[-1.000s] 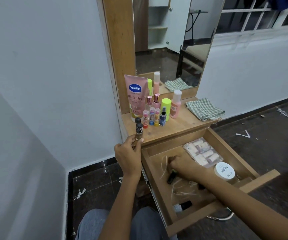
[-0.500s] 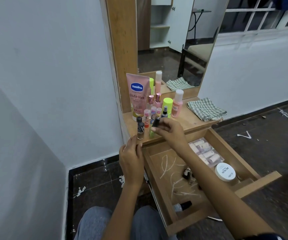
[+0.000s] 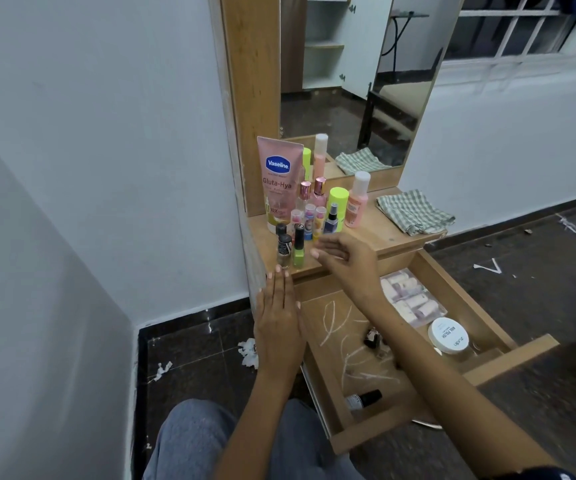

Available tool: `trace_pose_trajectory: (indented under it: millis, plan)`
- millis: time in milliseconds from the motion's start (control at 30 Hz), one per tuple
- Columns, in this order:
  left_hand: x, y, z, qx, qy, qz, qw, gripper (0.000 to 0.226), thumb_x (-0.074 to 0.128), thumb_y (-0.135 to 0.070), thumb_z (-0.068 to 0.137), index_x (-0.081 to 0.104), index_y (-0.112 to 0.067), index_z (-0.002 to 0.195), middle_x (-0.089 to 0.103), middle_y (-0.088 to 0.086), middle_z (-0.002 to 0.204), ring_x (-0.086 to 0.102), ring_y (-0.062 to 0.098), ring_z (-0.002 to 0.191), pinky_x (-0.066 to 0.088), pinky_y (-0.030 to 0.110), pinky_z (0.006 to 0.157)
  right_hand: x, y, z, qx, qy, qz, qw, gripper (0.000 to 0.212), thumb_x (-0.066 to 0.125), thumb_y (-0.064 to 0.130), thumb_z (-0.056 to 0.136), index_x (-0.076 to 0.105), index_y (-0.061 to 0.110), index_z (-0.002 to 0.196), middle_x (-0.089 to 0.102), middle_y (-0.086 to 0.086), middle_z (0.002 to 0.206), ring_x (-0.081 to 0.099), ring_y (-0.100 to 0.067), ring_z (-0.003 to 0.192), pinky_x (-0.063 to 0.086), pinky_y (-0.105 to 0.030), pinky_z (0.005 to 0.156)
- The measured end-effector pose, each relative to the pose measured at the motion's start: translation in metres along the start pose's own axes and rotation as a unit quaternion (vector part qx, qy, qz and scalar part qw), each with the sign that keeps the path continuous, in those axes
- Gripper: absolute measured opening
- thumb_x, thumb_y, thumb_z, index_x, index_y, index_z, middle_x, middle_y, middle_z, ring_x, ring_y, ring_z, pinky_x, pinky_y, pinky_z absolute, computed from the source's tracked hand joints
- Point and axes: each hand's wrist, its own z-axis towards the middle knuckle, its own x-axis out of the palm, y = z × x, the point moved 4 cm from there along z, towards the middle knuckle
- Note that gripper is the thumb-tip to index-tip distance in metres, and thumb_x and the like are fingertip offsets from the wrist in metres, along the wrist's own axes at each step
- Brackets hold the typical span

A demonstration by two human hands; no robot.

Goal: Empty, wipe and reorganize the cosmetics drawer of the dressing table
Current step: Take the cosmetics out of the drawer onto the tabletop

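Note:
The wooden drawer (image 3: 508, 362) stands pulled out, its bottom streaked with white marks. Inside lie a clear pack of small rolls (image 3: 409, 299), a white round jar (image 3: 448, 336), a small brown bottle (image 3: 372, 337) and a black-capped bottle (image 3: 362, 400) at the front. On the table top (image 3: 383, 233) stand a pink Vaseline tube (image 3: 279, 181), several small bottles, a dark nail polish (image 3: 283, 249) and a green nail polish (image 3: 298, 249). My right hand (image 3: 343, 258) hovers open just right of the green polish. My left hand (image 3: 277, 320) rests flat at the table's front left corner, holding nothing.
A folded checked cloth (image 3: 413, 211) lies on the right of the table top. The mirror (image 3: 355, 81) rises behind the bottles. A white wall is close on the left. Scraps of white paper litter the dark tiled floor (image 3: 189, 344).
My right hand took the green nail polish out of the drawer, stood it beside the dark one and let go. My left hand released the dark bottle and dropped to the table edge.

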Motion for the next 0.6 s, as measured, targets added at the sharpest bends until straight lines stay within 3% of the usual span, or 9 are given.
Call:
trace_pose_trajectory:
  millis: [33, 100, 200, 267, 367, 433, 600]
  plan:
    - [0.000, -0.001, 0.000, -0.002, 0.001, 0.001, 1.000, 0.054, 0.065, -0.007, 0.085, 0.048, 0.003, 0.136, 0.043, 0.020, 0.144, 0.042, 0.032, 0.134, 0.032, 0.045, 0.109, -0.008, -0.001, -0.008, -0.025, 0.030, -0.043, 0.998, 0.024, 0.077, 0.013, 0.078, 0.070, 0.008, 0.101, 0.071, 0.002, 0.093, 0.068, -0.005, 0.085, 0.053, -0.013, 0.078]
    - [0.002, -0.001, 0.000, -0.007, 0.011, 0.000, 1.000, 0.055, 0.063, -0.007, 0.087, 0.045, 0.002, 0.138, 0.041, 0.020, 0.146, 0.040, 0.031, 0.135, 0.028, 0.043, 0.111, -0.019, -0.007, -0.028, -0.047, 0.174, -0.156, 0.971, 0.015, 0.077, 0.013, 0.078, 0.073, 0.014, 0.093, 0.071, 0.007, 0.088, 0.067, -0.002, 0.079, 0.053, -0.014, 0.073]
    - [0.002, -0.001, 0.000, -0.015, 0.021, -0.003, 1.000, 0.053, 0.058, -0.009, 0.091, 0.041, 0.001, 0.141, 0.037, 0.019, 0.148, 0.035, 0.031, 0.138, 0.024, 0.043, 0.113, -0.025, -0.030, -0.067, 0.015, 0.418, -0.273, 0.866, 0.016, 0.073, 0.007, 0.077, 0.075, 0.015, 0.091, 0.073, 0.007, 0.089, 0.067, -0.002, 0.080, 0.054, -0.016, 0.075]
    - [0.002, 0.000, 0.000, -0.021, 0.026, -0.006, 0.999, 0.052, 0.055, -0.010, 0.093, 0.039, 0.001, 0.142, 0.035, 0.018, 0.149, 0.033, 0.030, 0.139, 0.022, 0.041, 0.114, -0.026, -0.043, -0.090, 0.057, 0.487, -0.297, 0.819, 0.018, 0.075, 0.005, 0.074, 0.074, 0.010, 0.091, 0.074, 0.000, 0.092, 0.068, -0.007, 0.084, 0.050, -0.010, 0.074]
    - [0.000, 0.000, 0.000, -0.024, 0.035, -0.007, 0.999, 0.052, 0.052, -0.012, 0.095, 0.036, 0.000, 0.143, 0.033, 0.018, 0.150, 0.030, 0.030, 0.141, 0.019, 0.041, 0.115, -0.021, -0.051, -0.102, 0.028, 0.513, -0.347, 0.785, 0.020, 0.073, 0.008, 0.074, 0.073, 0.013, 0.093, 0.074, 0.001, 0.095, 0.065, -0.007, 0.085, 0.037, -0.004, 0.066]
    - [-0.001, 0.000, 0.000, -0.025, 0.042, -0.006, 0.999, 0.052, 0.051, -0.013, 0.096, 0.035, 0.000, 0.144, 0.032, 0.017, 0.151, 0.029, 0.029, 0.141, 0.019, 0.041, 0.116, -0.019, -0.051, -0.099, 0.013, 0.515, -0.351, 0.782, 0.020, 0.072, 0.010, 0.076, 0.072, 0.013, 0.095, 0.073, 0.002, 0.096, 0.065, -0.008, 0.086, 0.039, -0.006, 0.069]
    - [-0.001, 0.000, 0.001, -0.026, 0.047, -0.001, 0.999, 0.052, 0.051, -0.013, 0.095, 0.035, 0.000, 0.143, 0.033, 0.017, 0.151, 0.029, 0.029, 0.141, 0.018, 0.041, 0.116, -0.030, -0.049, -0.076, -0.028, 0.391, -0.374, 0.841, 0.021, 0.065, 0.016, 0.085, 0.069, 0.016, 0.105, 0.070, 0.003, 0.106, 0.065, -0.010, 0.094, 0.050, -0.022, 0.083]
